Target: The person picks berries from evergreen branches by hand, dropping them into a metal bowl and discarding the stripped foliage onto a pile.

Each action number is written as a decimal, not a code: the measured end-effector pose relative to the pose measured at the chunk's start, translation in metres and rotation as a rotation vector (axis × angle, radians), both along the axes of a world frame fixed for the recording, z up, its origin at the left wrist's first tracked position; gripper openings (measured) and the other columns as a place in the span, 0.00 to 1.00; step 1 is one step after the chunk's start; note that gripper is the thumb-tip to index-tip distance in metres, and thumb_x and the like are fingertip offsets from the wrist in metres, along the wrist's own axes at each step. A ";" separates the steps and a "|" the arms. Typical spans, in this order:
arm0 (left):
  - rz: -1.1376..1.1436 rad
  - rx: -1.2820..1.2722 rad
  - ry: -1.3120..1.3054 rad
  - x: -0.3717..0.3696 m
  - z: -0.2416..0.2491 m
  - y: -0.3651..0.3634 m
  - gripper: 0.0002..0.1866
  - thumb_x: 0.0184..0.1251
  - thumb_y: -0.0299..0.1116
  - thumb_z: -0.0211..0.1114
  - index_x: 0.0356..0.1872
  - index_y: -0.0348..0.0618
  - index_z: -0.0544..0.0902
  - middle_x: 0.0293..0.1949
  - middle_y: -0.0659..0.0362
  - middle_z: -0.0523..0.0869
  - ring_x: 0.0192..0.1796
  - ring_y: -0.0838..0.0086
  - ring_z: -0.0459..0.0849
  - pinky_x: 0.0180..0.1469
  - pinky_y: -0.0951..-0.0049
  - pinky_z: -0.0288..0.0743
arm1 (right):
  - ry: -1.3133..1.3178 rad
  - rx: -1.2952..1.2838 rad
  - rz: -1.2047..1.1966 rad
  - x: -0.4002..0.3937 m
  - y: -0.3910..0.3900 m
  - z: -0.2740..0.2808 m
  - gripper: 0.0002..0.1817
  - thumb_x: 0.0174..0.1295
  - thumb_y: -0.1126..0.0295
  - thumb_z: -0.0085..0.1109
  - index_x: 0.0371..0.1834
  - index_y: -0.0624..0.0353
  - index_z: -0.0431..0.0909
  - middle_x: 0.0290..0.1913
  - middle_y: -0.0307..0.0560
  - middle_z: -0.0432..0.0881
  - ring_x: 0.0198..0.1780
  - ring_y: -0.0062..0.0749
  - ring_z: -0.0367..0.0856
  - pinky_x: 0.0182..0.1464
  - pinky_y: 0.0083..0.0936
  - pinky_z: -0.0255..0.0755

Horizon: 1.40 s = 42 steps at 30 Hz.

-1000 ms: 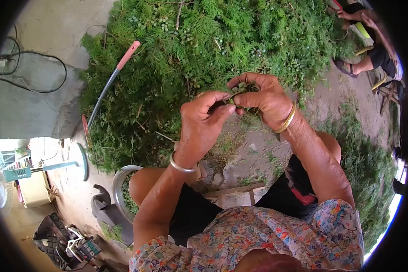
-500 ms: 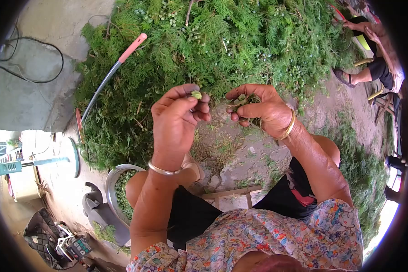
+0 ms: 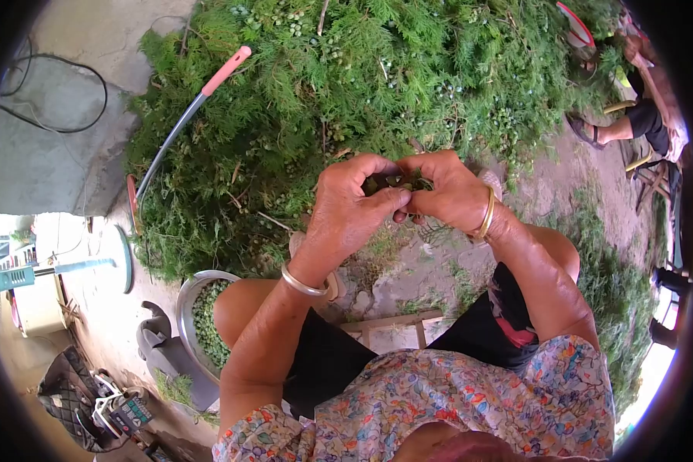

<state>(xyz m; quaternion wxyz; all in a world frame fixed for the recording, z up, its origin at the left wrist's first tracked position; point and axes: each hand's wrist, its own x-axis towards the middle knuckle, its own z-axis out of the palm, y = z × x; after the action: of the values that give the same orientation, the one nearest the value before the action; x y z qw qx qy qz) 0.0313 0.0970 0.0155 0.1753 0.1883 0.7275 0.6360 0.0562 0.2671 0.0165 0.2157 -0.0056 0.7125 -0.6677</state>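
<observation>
Two-handed, pinching greenery (image 3: 421,184) narrowly between left hand (image 3: 350,196) and right hand (image 3: 456,194), could drop some to ground (image 3: 408,273) from a slackened hold.

Your fingers (image 3: 391,199) hid most of the greenery (image 3: 420,184).
Your knee (image 3: 237,309) covered part of the basin (image 3: 182,314); the top edge cut off the heap of branches (image 3: 408,85).

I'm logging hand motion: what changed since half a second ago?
The left hand moved right and met the right hand; its green piece no longer shows. The right hand still holds greenery. The metal basin and pink-handled tool stayed put.
</observation>
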 end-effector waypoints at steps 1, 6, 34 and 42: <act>-0.002 -0.001 -0.002 -0.001 0.001 0.001 0.08 0.54 0.20 0.66 0.36 0.30 0.80 0.25 0.59 0.82 0.24 0.82 0.80 0.27 0.83 0.73 | -0.002 -0.001 -0.002 0.000 0.001 0.001 0.14 0.50 0.80 0.55 0.42 0.70 0.78 0.29 0.46 0.83 0.31 0.23 0.83 0.29 0.17 0.74; 0.041 -0.098 -0.248 -0.003 0.006 0.001 0.07 0.55 0.21 0.65 0.35 0.29 0.80 0.23 0.58 0.82 0.24 0.81 0.81 0.22 0.83 0.71 | 0.065 0.029 0.008 0.003 0.001 -0.002 0.12 0.50 0.79 0.56 0.39 0.69 0.79 0.28 0.45 0.84 0.28 0.21 0.82 0.28 0.17 0.74; 0.143 0.222 -0.599 -0.005 -0.014 0.001 0.06 0.56 0.23 0.61 0.33 0.30 0.77 0.25 0.54 0.82 0.24 0.72 0.81 0.25 0.76 0.74 | 0.034 0.028 -0.107 0.005 -0.003 -0.009 0.08 0.52 0.80 0.56 0.36 0.69 0.80 0.23 0.46 0.82 0.22 0.19 0.78 0.22 0.16 0.72; 0.128 0.361 -0.591 -0.007 -0.005 0.001 0.09 0.56 0.20 0.60 0.39 0.29 0.78 0.30 0.54 0.82 0.27 0.70 0.82 0.31 0.72 0.78 | 0.033 0.042 -0.246 0.002 -0.001 0.002 0.08 0.52 0.78 0.59 0.36 0.70 0.79 0.24 0.45 0.82 0.23 0.18 0.79 0.20 0.14 0.71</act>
<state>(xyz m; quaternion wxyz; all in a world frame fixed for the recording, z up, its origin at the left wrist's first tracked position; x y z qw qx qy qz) 0.0246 0.0976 0.0109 0.3020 -0.0222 0.5315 0.7911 0.0586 0.2665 0.0188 0.1206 0.0756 0.7251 -0.6738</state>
